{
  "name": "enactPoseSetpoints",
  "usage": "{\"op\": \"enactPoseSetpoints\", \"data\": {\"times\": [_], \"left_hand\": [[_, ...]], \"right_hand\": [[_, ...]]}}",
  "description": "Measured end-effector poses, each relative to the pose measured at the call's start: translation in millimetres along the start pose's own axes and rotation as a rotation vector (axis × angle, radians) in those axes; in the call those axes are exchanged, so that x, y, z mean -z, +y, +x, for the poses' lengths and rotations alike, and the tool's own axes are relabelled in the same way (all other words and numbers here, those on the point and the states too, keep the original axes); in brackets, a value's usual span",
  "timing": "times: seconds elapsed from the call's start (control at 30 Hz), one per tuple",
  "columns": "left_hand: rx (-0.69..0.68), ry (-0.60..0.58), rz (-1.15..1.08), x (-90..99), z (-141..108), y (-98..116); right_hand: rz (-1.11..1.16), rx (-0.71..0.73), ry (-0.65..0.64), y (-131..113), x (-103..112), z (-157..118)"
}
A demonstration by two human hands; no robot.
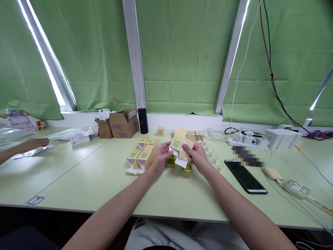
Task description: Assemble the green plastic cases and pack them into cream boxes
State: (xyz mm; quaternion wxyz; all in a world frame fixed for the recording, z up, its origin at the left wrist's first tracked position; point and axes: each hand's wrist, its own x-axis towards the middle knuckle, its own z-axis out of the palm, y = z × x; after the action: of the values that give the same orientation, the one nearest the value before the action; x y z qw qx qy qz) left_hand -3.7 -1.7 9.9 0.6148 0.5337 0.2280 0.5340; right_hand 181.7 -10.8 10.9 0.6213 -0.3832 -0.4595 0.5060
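Between my two hands is a small kraft cardboard box [179, 140] with a green square on it and white flaps hanging out. My left hand [161, 160] grips its left edge, thumb in front. My right hand [199, 158] pinches its right side with the thumb on top. Below them on the table stand a green-lidded clear jar [186, 172] and a green container [171, 161], partly hidden by my hands. To the left are several similar boxes [146, 152], standing with flaps open at the bottom. Several clear round cups with yellow centres [213, 160] lie beside my right wrist.
A phone [246, 177] and cables lie right, near a power strip [247, 140]. At the back are a single small box [160, 131], a black cylinder [143, 121] and an open carton [124, 124]. Another person's hand [36, 143] reaches in from the left.
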Motion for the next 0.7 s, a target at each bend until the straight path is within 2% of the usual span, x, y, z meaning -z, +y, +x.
{"op": "enactPoseSetpoints", "data": {"times": [0.13,0.23,0.4,0.7], "left_hand": [[0.003,-0.02,-0.004,-0.2,-0.9,0.9],[-0.047,-0.031,0.057,-1.5,-1.4,1.1],[-0.076,0.041,0.216,-4.6,-0.8,0.6],[-0.074,0.112,0.293,-0.8,3.1,-3.7]], "right_hand": [[0.019,0.01,0.038,0.0,-1.0,-0.6],[0.017,0.003,0.045,0.3,-0.9,-0.9],[0.038,0.003,0.01,0.1,-2.4,-3.3],[0.043,0.033,0.031,-0.7,-3.6,-3.7]]}}
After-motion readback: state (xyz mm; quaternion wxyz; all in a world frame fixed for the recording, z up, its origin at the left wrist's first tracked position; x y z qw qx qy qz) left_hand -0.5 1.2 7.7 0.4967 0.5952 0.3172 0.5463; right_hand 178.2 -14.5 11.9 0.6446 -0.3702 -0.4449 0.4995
